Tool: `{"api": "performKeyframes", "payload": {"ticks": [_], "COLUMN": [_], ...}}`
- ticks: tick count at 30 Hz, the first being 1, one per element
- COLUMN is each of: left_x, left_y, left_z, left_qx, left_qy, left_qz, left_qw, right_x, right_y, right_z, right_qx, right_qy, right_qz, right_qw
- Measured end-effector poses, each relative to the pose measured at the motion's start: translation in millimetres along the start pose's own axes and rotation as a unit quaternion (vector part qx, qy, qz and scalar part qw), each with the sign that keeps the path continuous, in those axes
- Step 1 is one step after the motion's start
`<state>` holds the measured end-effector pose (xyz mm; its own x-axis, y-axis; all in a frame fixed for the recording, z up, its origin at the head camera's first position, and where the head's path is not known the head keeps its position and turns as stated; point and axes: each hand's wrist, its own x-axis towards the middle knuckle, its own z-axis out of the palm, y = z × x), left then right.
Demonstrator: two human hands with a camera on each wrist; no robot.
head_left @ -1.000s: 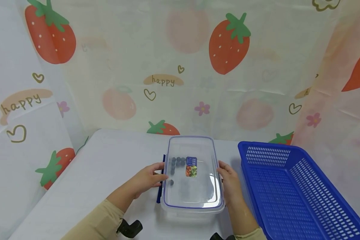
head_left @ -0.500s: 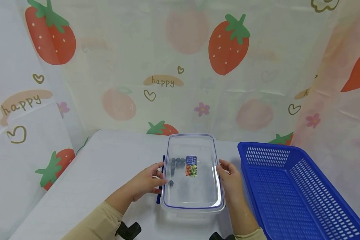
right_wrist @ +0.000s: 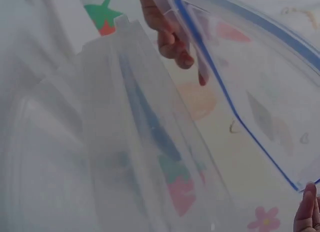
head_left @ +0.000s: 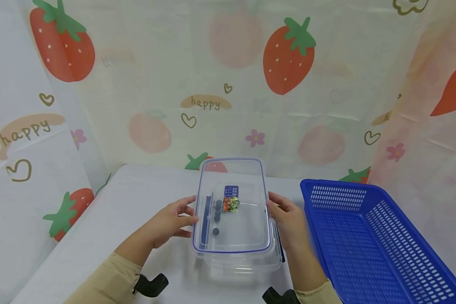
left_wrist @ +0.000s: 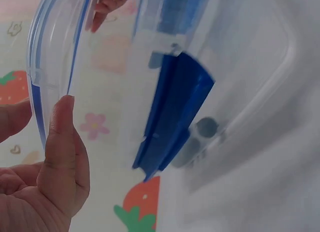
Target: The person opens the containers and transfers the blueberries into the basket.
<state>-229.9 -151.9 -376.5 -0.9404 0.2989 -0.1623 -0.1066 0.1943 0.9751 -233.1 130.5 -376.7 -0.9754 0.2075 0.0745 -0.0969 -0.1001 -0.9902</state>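
Note:
A clear rectangular lid with a blue seal and a printed label is held raised above a clear plastic box. My left hand pinches the lid's left edge between thumb and fingers. On the opposite edge, my right hand grips the lid, its fingers partly hidden. A blue side latch hangs off the box, plainly apart from the lid in the left wrist view. Several dark round things show through the clear plastic; their kind cannot be told.
A blue perforated basket stands right of the box, close to my right forearm. White cloth covers the table. Behind it hangs a strawberry-printed curtain.
The lid has come up off the box and shifted left and away from me, carried by both hands. The box has stayed on the table.

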Motion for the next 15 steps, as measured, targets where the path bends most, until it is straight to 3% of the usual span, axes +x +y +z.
{"api": "performKeyframes", "payload": {"ticks": [9,15], "left_x": [-13.1,-23.1], "left_y": [1.9,-2.6], "left_z": [-42.6,-72.3], "left_qx": [0.037,0.051], "left_qy": [0.045,0.083], "left_qz": [0.017,0.027], "left_qw": [0.9982,0.9948], "right_x": [5.6,-3.0], "right_y": [0.8,2.1], "right_z": [37.2,65.6], "right_qx": [0.010,0.006], "right_qy": [-0.059,-0.111], "right_qz": [-0.004,-0.005], "right_qw": [0.998,0.994]}}
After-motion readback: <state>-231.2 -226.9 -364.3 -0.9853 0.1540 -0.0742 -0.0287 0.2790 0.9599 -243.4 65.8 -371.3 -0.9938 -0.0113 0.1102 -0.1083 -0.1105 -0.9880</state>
